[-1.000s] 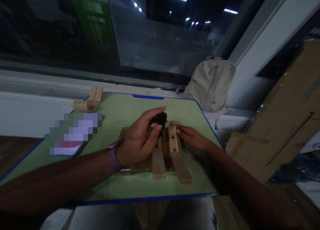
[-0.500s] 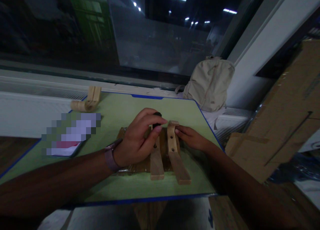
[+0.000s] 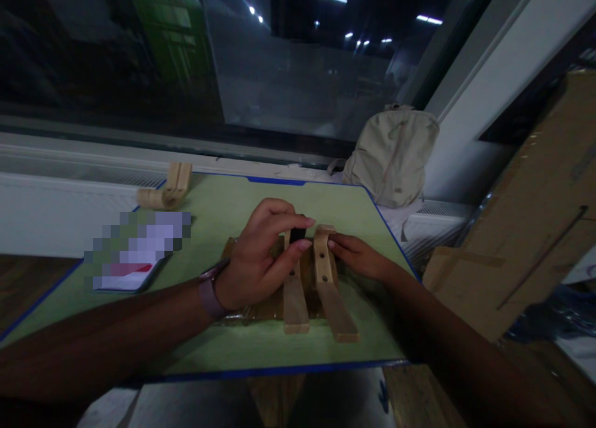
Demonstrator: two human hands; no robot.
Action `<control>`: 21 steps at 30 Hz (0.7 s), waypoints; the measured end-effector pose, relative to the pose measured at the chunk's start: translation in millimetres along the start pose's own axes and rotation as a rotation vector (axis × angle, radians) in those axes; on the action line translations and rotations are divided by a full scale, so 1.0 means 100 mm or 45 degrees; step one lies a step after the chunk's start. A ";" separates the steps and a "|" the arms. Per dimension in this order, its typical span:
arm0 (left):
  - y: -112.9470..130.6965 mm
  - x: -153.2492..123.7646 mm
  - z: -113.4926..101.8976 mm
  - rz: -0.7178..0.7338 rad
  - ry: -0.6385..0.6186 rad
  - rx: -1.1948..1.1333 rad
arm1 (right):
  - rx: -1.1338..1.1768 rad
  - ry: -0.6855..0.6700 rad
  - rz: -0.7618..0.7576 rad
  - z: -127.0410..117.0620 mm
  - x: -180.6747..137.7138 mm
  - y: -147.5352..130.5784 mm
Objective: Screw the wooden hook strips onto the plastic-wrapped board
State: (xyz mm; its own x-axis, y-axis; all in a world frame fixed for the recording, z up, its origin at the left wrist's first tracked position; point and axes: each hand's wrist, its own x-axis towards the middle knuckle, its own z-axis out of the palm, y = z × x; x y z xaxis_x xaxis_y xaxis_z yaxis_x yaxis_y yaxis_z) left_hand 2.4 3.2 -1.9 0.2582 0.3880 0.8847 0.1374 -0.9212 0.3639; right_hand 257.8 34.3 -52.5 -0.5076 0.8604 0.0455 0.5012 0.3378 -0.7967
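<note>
My left hand [image 3: 263,257], a watch on its wrist, pinches a small black piece [image 3: 298,234] whose kind I cannot make out. This is above the far end of one bent wooden piece [image 3: 295,302], partly hidden by my fingers. To its right lies a second bent wooden piece [image 3: 326,266] with two dark holes. The fingers and thumb of my right hand [image 3: 358,256] are closed around its far end from the right. Both wooden pieces rest across a flat brown slab [image 3: 267,309] in shiny clear wrap or tape.
The green tabletop [image 3: 223,198] has a blue edge. A phone [image 3: 139,254] with a blurred screen lies left, and more curved wooden pieces [image 3: 174,189] stand at the back left corner. Beyond are a beige backpack [image 3: 391,154] and, at right, a large cardboard sheet [image 3: 526,210].
The thumb and fingertips of my left hand have shifted slightly right, and more of the black piece shows between them. My right hand keeps its hold; the whole view has drifted a little.
</note>
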 end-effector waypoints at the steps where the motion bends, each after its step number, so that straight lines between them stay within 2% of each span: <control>1: 0.01 0.00 0.00 -0.002 -0.001 0.027 | 0.012 -0.002 0.005 0.00 0.00 0.00; 7: 0.02 -0.10 0.04 -0.250 -0.013 -0.162 | 0.026 -0.025 0.042 0.00 -0.01 -0.01; 9: 0.00 -0.10 0.04 -0.222 -0.025 -0.194 | 0.014 -0.033 0.050 0.00 -0.01 -0.02; 13: -0.02 -0.04 0.01 -0.012 0.002 -0.135 | -0.001 -0.036 0.040 -0.01 -0.01 -0.02; 19: 0.04 -0.08 0.01 -0.251 -0.091 -0.129 | 0.026 -0.036 0.011 0.00 0.00 0.00; 21: 0.04 -0.08 0.01 -0.230 -0.090 -0.157 | 0.026 -0.034 0.014 0.00 0.01 0.01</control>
State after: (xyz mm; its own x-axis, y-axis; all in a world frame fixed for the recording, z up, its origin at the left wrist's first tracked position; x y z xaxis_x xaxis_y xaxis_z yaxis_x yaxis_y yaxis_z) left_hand 2.1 -3.0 -7.8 0.3066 0.5442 0.7809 0.0708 -0.8312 0.5515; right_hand 258.0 35.1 -53.7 -0.5208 0.8534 0.0207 0.4926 0.3202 -0.8092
